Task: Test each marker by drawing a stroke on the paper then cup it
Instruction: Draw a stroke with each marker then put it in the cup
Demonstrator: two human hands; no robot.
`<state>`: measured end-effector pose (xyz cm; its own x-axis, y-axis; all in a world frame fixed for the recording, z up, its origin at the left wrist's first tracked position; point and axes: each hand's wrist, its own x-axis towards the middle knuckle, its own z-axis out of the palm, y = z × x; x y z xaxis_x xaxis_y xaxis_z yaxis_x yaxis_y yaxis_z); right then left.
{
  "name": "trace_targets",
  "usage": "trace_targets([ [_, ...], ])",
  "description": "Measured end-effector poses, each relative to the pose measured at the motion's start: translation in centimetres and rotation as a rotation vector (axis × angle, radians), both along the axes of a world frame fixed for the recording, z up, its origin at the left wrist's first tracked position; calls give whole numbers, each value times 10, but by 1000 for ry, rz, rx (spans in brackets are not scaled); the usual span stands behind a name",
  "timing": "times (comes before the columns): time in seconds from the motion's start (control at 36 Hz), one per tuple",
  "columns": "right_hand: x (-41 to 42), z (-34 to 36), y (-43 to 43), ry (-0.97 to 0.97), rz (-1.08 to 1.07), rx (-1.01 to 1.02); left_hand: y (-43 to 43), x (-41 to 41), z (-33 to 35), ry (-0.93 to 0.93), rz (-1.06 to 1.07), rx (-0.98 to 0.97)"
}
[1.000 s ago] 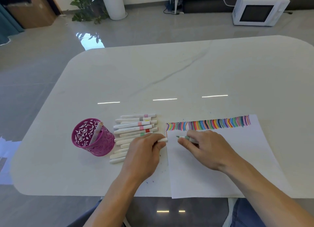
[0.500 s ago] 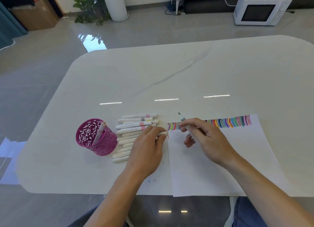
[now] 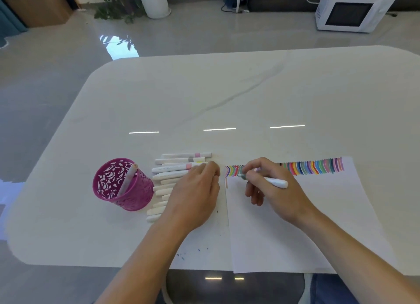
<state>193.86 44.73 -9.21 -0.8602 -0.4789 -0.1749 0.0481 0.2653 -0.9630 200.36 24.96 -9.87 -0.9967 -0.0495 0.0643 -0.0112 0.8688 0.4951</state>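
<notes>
1. Paper (image 3: 295, 235) lies nearest us, on the right part of the worktop (image 3: 227, 99), with its near edge at the worktop's near edge. Just left of it, small blue ink specks (image 3: 181, 256) dot the surface.
2. Our left hand (image 3: 195, 194) rests palm down just beside the paper's left edge and covers the right ends of the loose markers (image 3: 175, 167). Its fingertips are bent and blurred, so we cannot tell whether they hold anything.
3. Our right hand (image 3: 275, 192) rests on the paper and grips the marker (image 3: 272, 181), a white barrel held between thumb and fingers. The back end points right. The uncapped greenish tip points left, at the left end of the strokes (image 3: 316, 167). We cannot tell whether the tip touches the sheet.
4. The loose markers are white and lie side by side between cup and paper. Some carry pink, grey or yellow bands.
5. The cup (image 3: 136, 197), magenta with cut-out walls, stands upright just left of that row. A single marker (image 3: 128, 178) leans inside it.
6. The strokes form a many-coloured band along the paper's far edge, partly hidden by our right hand.
7. Beyond them we see pale worktop with a grey vein (image 3: 238, 94) and three thin light reflections (image 3: 219, 129).
8. Farthest off is a glossy grey floor (image 3: 204, 31). On it stand a white microwave (image 3: 350, 10) at the right, and a plant (image 3: 113, 6) and a white column (image 3: 154, 1) at the left.
</notes>
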Motion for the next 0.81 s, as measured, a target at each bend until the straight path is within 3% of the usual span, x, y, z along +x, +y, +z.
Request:
trace_targets([
  [0.42,-7,-27,-8,-39,-36,-58,1,-4,-30,57,-116,-306],
  [0.81,-5,-26,-10,-24,-20,-25,2,-3,-32,13,-100,-347],
])
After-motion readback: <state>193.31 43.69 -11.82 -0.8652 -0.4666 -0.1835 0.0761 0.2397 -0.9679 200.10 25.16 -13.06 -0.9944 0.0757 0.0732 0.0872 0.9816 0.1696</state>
